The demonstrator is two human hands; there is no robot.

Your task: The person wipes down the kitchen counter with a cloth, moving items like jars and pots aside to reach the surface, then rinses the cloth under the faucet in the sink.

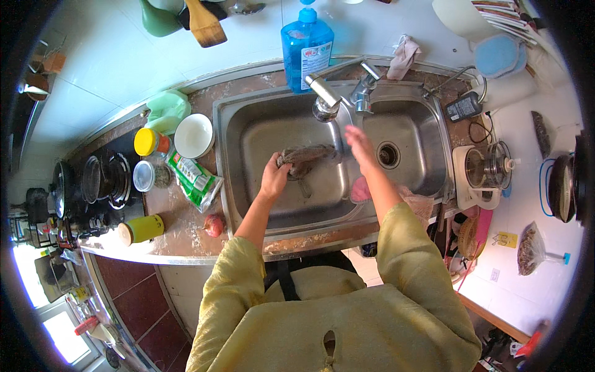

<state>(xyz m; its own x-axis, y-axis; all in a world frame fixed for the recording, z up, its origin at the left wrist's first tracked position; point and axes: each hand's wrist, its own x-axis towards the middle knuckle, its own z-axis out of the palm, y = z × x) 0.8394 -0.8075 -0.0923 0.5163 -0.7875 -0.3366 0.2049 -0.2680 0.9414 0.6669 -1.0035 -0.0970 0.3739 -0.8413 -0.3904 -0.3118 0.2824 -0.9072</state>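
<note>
My left hand (274, 177) grips one end of a grey-brown rag (309, 153), crumpled and partly blurred. The rag is over the left bowl of a double stainless-steel sink (251, 139). My right hand (360, 146) is blurred and holds nothing; its fingers are extended above the divider between the bowls. Just beyond it is the chrome faucet (323, 90), its spout turned over the left bowl, with the lever handle (365, 90) to its right. A pink pad (360, 190) lies on the divider, beside my right forearm.
A blue pump bottle (307, 53) stands behind the sink. Left on the counter are a white bowl (194, 136), a green plastic packet (193, 179), a yellow-lidded jar (151, 142), a yellow-green canister (142, 230) and a red onion (214, 225). At right stands a white appliance (469, 176).
</note>
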